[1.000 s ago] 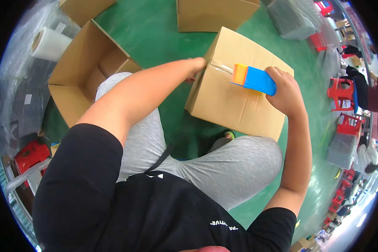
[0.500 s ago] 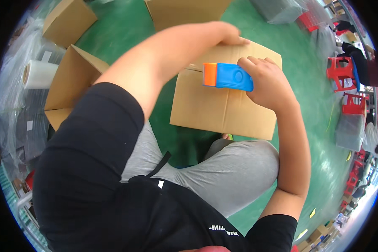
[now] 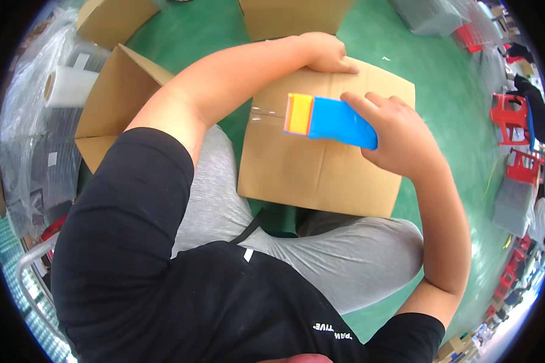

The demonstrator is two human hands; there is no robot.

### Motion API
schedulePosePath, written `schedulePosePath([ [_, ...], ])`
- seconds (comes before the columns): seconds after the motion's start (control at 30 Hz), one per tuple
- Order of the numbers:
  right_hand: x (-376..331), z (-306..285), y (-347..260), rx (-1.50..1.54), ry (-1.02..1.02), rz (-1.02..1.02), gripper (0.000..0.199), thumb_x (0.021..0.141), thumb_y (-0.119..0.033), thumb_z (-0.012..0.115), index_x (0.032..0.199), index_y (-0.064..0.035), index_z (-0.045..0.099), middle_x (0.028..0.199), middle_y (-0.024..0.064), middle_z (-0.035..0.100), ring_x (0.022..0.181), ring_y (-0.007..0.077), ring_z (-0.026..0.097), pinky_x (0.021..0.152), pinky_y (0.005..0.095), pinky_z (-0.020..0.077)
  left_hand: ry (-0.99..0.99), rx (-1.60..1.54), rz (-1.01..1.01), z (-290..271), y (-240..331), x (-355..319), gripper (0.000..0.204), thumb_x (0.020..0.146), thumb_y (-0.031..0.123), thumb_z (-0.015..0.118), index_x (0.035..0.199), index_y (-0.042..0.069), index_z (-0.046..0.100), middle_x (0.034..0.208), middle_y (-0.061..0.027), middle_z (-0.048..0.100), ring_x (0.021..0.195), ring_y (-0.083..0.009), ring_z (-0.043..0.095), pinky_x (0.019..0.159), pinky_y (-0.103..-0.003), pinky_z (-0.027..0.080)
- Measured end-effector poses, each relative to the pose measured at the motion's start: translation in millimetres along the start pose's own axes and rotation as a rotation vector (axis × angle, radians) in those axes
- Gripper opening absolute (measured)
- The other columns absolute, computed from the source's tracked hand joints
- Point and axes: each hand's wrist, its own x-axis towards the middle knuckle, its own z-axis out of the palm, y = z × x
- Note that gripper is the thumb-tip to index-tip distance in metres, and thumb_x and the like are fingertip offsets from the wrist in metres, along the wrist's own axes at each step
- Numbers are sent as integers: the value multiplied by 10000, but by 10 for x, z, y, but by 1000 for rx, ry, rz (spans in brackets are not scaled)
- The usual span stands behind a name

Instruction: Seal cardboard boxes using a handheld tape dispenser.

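Observation:
A closed cardboard box [image 3: 303, 169] lies in front of my legs. My left hand [image 3: 327, 53] holds its far edge, the thumb flat on top and the other fingers partly hidden over the far side. In my right hand [image 3: 399, 130] is a blue tape dispenser [image 3: 339, 121] with an orange and yellow front end, held above the box top and pointing left. A short shiny strip of clear tape [image 3: 263, 114] shows at the left end of the top seam. Whether tape runs from it to the dispenser, I cannot tell.
An open cardboard box [image 3: 112, 100] stands at the left, beside a roll of clear film [image 3: 72, 86] and plastic-wrapped goods [image 3: 33, 133]. More boxes [image 3: 297, 18] are at the far side. Red stools [image 3: 510, 118] and people line the right edge of the green floor [image 3: 448, 78].
The view has shifted a little. My right hand has tilted the tape dispenser and turned it, so its yellow front face shows. My left hand stays at the box's far edge.

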Motion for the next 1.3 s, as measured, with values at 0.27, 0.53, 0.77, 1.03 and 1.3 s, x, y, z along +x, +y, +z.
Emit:
schedulePosePath([
  [0.27,-57,133,-77,-2,-1,-70,729,648,-1,679,1347,-142,530,920,115,584,885,328,597,824,428,484,-1,-11,-113,77,40,-423,699,914,648,433,1015,26,737,1022,-189,705,988,-360,653,882,-471,507],
  [0.53,-10,115,-191,145,7,30,592,669,-31,714,1234,-101,552,1059,138,626,979,371,596,836,442,496,14,-2,-123,116,-73,-494,709,906,658,429,1005,27,737,1015,-196,703,990,-365,653,878,-475,513],
  [0.77,-249,-109,20,32,-199,90,546,650,-85,738,1170,-81,569,1054,143,632,989,391,585,874,452,477,92,-49,-87,242,-96,-425,754,868,697,438,965,14,742,1060,-205,700,1028,-374,648,902,-467,508],
  [1.03,-1470,-410,1255,-256,-48,307,531,632,63,690,1126,-68,546,1079,144,604,1058,399,573,906,444,471,31,-67,-56,164,-65,-449,739,894,668,456,1004,-13,718,1028,-235,683,991,-381,632,885,-454,487],
  [1.3,-1619,-184,1645,-136,0,340,523,671,52,683,1153,-61,516,1087,162,587,1061,406,572,876,434,476,61,-65,-126,170,-52,-493,670,891,627,513,861,-24,672,898,-210,670,849,-348,624,780,-432,485],
])
